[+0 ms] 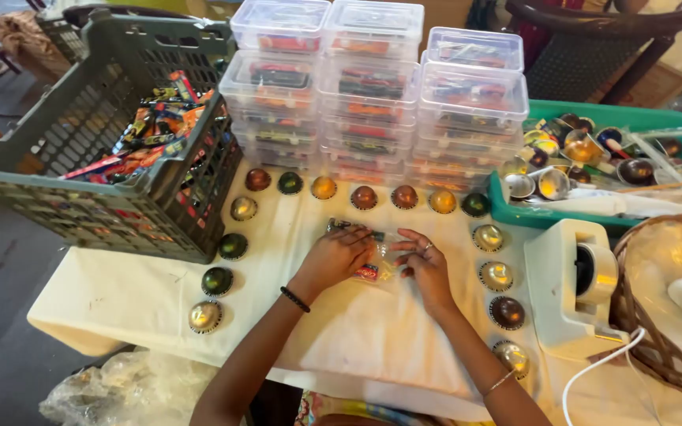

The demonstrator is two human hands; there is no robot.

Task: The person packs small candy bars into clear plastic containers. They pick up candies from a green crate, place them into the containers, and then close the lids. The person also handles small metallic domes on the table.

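A small clear plastic packet (372,254) with coloured contents is being pressed flat on the white cloth-covered table (372,331), at the centre of an arc of domed foil capsules (364,197) running from eight o'clock round to four o'clock. The left hand (339,256) is being laid over the packet's ten o'clock side, fingers curled down onto it; the right hand (424,264) is pinching its three o'clock edge. For this to be done well (a judgement), the film is best kept taut and the contents held away from the edge. The packet's contents are being largely hidden under both hands; the white machine (574,288) at three o'clock is partly unclear, and the wicker basket (657,347) is being cut off.
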